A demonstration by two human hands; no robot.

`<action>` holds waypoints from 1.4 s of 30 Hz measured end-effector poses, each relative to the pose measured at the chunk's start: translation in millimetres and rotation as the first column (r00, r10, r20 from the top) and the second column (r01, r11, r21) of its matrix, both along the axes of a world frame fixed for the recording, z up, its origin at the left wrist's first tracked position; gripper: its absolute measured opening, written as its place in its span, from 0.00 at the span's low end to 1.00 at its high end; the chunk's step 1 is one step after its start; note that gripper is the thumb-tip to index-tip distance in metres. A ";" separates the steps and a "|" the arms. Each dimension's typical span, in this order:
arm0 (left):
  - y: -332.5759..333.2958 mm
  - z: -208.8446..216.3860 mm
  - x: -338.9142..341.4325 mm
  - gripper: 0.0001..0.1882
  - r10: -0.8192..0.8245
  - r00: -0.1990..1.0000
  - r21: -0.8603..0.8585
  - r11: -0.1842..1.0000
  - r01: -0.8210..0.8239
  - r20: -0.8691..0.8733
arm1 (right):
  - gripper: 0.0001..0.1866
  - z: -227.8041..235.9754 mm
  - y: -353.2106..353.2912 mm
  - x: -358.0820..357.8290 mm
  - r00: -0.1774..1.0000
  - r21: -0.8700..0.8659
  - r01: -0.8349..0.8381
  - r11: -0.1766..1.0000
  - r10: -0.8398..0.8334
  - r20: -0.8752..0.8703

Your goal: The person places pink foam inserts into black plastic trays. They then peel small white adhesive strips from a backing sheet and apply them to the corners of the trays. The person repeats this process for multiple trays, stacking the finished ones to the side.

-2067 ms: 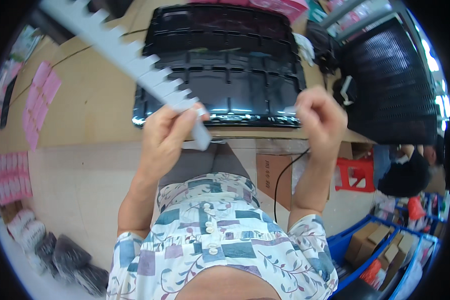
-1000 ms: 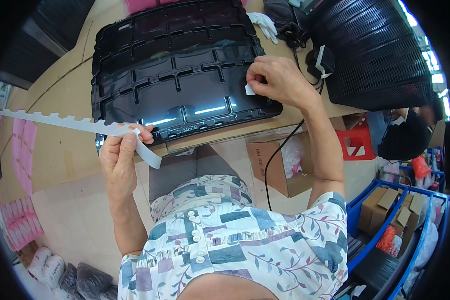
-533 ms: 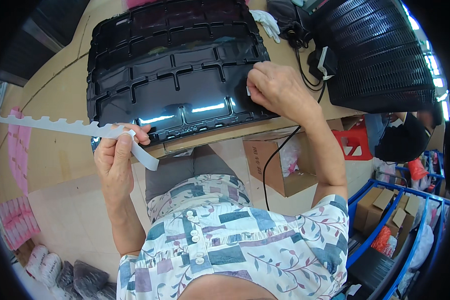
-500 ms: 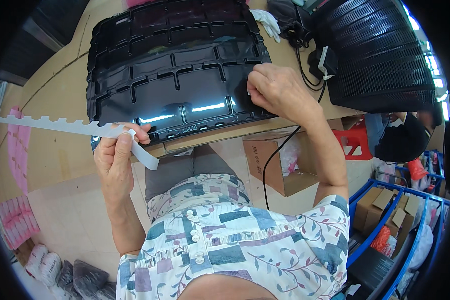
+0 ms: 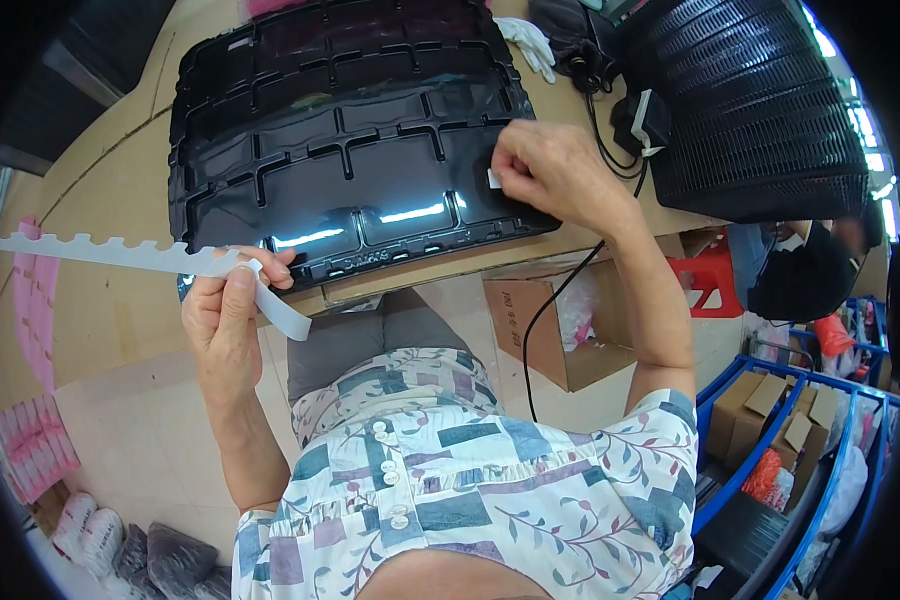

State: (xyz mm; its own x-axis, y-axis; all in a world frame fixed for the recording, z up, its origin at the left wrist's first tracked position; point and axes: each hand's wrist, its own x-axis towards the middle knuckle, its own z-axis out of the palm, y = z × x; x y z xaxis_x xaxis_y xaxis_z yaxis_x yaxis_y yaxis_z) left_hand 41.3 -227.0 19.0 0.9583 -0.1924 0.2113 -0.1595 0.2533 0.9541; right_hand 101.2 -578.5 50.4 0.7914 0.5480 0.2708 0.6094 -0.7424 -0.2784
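Wooden bench (image 5: 90, 310) runs under a black plastic panel (image 5: 340, 150); our right hand (image 5: 550, 175) pinches a small white sticker (image 5: 493, 179) against its right near edge; our left hand (image 5: 228, 310) grips a notched white backing strip (image 5: 100, 252) at the left. We judge the sticker may crease if pressed unevenly; the trailing strip could snag the panel's corner.

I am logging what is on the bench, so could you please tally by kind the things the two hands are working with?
Black moulded panel: 1, on the wooden table
White notched strip: 1, held by the left hand
Small white sticker: 1, pressed on the panel by the right hand
Total: 3
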 end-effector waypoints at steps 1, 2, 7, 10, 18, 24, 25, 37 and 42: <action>0.6 -0.5 0.0 0.11 0.003 1.000 0.000 1.000 -0.003 0.003 | 0.06 -1.2 0.3 1.7 1.000 0.003 0.023 1.000 -0.023 -0.007; 1.3 -1.1 0.0 0.11 0.007 1.000 0.001 1.000 -0.007 0.005 | 0.06 -2.4 0.8 3.2 0.999 0.005 0.046 0.999 -0.046 -0.014; -1.8 3.1 -2.1 0.10 0.021 0.999 0.010 1.000 -0.021 -0.039 | 0.06 -5.0 2.3 -0.8 0.997 -0.017 0.045 0.999 -0.044 0.059; -1.1 2.7 -2.4 0.10 0.020 0.999 0.011 1.000 -0.019 -0.040 | 0.07 -4.2 4.8 -5.5 0.986 -0.063 -0.022 0.998 0.032 0.161; -0.9 4.3 -2.2 0.10 0.019 0.999 0.013 1.000 -0.019 -0.042 | 0.07 -4.6 11.7 -13.6 0.978 -0.091 0.029 0.995 -0.009 0.208; 2.3 0.9 -1.5 0.10 0.014 1.000 0.007 1.000 -0.013 -0.022 | 0.07 -7.8 3.5 -13.1 0.989 -0.035 0.043 0.998 -0.038 0.146; 1.8 0.8 -1.4 0.10 0.012 1.000 0.003 1.000 -0.012 -0.021 | 0.06 -9.5 4.2 -13.5 0.984 -0.030 0.084 0.996 -0.078 0.158; 2.5 0.4 -1.0 0.10 0.002 1.000 -0.010 1.000 -0.002 -0.022 | 0.08 2.0 4.5 -13.4 0.969 0.061 0.232 0.971 -0.225 -0.105; -2.1 5.3 -2.1 0.11 0.014 0.998 0.004 1.000 -0.014 -0.063 | 0.07 -0.9 2.0 -11.0 0.969 0.037 0.229 0.973 -0.224 -0.106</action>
